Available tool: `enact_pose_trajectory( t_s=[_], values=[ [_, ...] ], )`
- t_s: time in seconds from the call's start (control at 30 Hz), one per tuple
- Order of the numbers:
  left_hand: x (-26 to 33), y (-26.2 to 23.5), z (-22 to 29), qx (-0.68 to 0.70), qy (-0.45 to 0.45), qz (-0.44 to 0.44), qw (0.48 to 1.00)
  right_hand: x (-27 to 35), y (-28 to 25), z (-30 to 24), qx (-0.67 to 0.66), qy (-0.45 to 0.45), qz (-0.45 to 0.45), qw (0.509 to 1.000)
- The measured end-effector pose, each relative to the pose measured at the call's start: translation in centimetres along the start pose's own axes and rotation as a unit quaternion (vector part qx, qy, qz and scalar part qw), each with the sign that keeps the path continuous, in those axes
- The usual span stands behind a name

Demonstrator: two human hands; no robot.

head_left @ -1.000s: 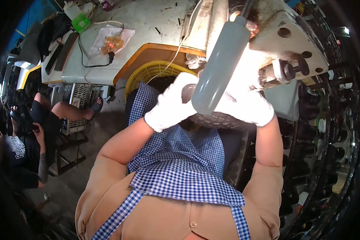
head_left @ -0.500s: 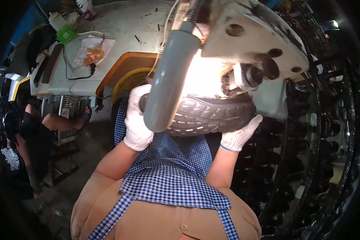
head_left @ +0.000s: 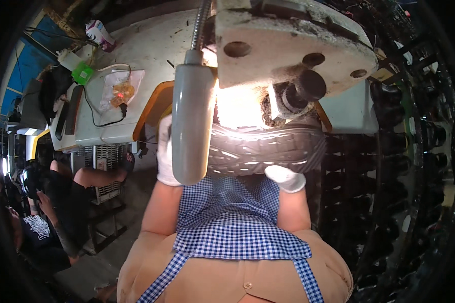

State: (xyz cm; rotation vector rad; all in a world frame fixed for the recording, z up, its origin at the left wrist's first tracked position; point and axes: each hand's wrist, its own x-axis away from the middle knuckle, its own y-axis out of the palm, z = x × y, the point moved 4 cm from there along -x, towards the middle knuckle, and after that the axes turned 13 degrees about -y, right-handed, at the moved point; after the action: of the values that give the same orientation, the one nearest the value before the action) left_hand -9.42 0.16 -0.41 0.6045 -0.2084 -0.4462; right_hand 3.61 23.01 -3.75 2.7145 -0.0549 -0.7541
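A dark shoe (head_left: 260,151) with a ridged, patterned sole lies crosswise beneath the head of a white machine (head_left: 298,55), close to its black round knob (head_left: 310,85). My left hand (head_left: 165,159), in a white knitted glove, closes on the shoe's left end; the grey cylindrical lamp (head_left: 192,126) covers most of its fingers. At the shoe's lower right edge is my gloved right hand (head_left: 286,179), its thumb pointing left and its other fingers hidden by the shoe. Bright light washes out the spot where shoe and machine meet.
A white worktable (head_left: 151,40) carries a crumpled paper (head_left: 111,91), a black cable plug (head_left: 123,110) and a green box (head_left: 82,73). Racks of dark shoes (head_left: 389,166) stand on the right. Another person (head_left: 55,217) sits at the left.
The shoe has turned so its sole shows more level. My right hand has shifted left along its lower edge, and the view has swung so the machine and lamp appear further left.
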Motion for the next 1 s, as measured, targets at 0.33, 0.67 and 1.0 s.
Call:
enact_pose_trajectory(
  t_s=[0.33, 0.67, 1.0],
  values=[
    [0.4, -8.7, 1.8, -0.032, -0.026, 0.041, 0.998, -2.8, 6.8, 2.2, 0.095, 0.093, -0.009, 0.991],
    [2.5, -4.9, 1.6, -0.177, -0.004, 0.042, 0.983, -6.6, 4.9, -1.3, 0.19, 0.204, -0.115, 0.953],
    [1.0, 6.8, -2.7, -0.041, -0.2, -0.113, 0.972, -10.8, 2.1, -6.6, 0.526, -0.03, -0.35, 0.774]
  ],
)
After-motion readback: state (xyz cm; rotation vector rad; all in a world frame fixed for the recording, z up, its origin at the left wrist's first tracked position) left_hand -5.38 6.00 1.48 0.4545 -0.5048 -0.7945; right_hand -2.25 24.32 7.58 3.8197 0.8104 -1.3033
